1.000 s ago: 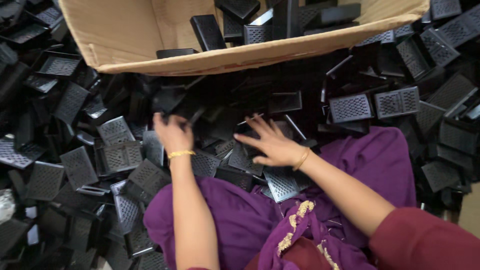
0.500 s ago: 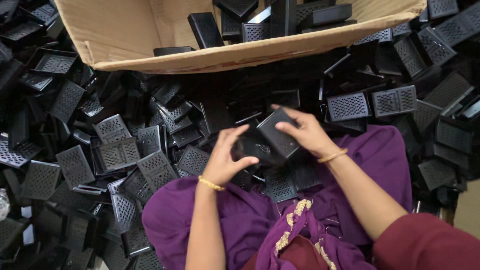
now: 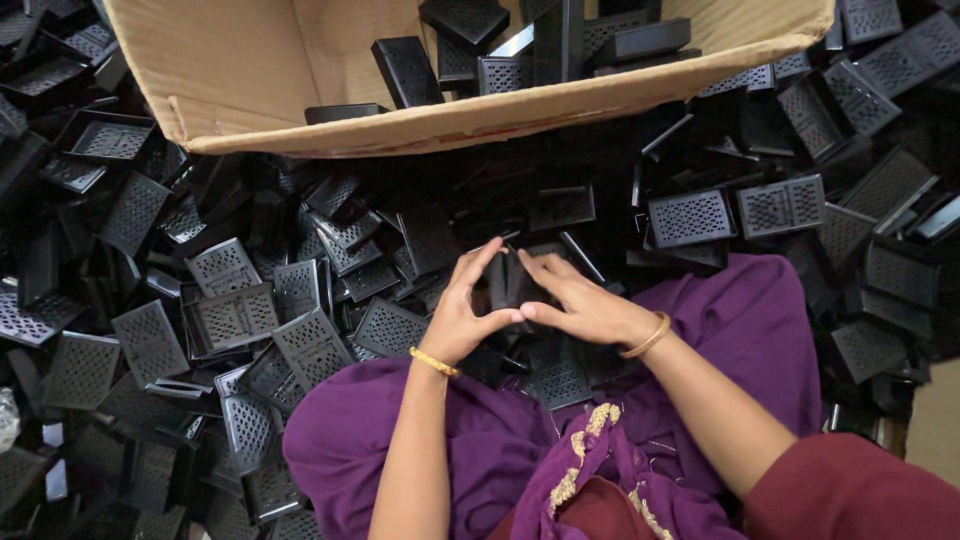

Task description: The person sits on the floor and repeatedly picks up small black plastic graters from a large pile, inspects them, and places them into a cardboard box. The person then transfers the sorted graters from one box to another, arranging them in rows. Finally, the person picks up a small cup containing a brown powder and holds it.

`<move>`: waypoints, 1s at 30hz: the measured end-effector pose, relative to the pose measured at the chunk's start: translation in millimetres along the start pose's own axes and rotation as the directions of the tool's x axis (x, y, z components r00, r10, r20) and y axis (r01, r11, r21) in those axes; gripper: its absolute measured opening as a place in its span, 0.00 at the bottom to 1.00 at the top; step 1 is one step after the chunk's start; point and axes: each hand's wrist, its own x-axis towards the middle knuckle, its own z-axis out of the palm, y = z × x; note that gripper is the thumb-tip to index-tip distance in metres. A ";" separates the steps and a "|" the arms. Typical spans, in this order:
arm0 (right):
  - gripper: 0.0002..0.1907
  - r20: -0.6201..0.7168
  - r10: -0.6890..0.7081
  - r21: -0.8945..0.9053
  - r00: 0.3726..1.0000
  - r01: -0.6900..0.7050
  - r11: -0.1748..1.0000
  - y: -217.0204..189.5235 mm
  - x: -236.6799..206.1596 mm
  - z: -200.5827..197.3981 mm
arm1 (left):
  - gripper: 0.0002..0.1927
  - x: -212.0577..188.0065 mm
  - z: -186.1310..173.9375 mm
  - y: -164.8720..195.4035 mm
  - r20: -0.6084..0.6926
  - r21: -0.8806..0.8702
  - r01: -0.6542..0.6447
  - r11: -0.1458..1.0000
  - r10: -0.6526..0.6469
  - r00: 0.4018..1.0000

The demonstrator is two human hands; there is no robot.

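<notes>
My left hand (image 3: 462, 312) and my right hand (image 3: 578, 302) meet over my lap, thumbs touching, closed together around a small black perforated plastic part (image 3: 508, 282) held upright between them. Only its middle shows between my fingers. Each wrist carries a gold bangle. Purple cloth (image 3: 740, 330) covers my lap under my hands. All around lies a heap of similar black perforated plastic parts (image 3: 235, 315).
An open cardboard box (image 3: 250, 70) stands at the top, tilted toward me, with several black parts (image 3: 405, 70) inside. More black parts (image 3: 785, 205) are piled to the right and left. A pale floor patch (image 3: 935, 430) shows at the lower right.
One second ago both hands reached apart into the pile. Half a second ago they lifted a black part together. Now they have drawn closer and lower, pressing a part between them.
</notes>
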 end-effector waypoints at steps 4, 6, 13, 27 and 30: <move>0.43 0.010 0.000 0.160 1.000 -0.002 0.987 -15.7 -3.8 -8.1 | 0.52 -0.4 2.3 3.0 0.016 -0.028 0.021 0.999 -0.020 1.000; 0.45 -0.018 -0.040 0.161 0.999 0.042 0.986 -21.5 -5.6 -11.2 | 0.51 -0.1 2.8 5.0 0.039 -0.144 0.078 0.986 -0.074 0.997; 0.45 -0.187 -0.104 -0.082 0.977 0.090 0.993 -27.1 -10.1 -19.3 | 0.47 -0.8 1.8 13.3 0.036 -0.261 0.085 0.962 -0.078 0.996; 0.46 -0.205 -0.082 -0.061 0.975 0.071 0.996 -27.8 -4.7 -6.2 | 0.43 -3.0 6.2 6.9 -0.026 -0.038 0.121 0.992 -0.122 0.992; 0.46 -0.222 -0.137 -0.054 0.965 0.129 0.990 -30.5 -5.7 -2.5 | 0.36 0.9 5.3 -13.6 -0.138 -0.259 0.208 0.943 -0.249 0.959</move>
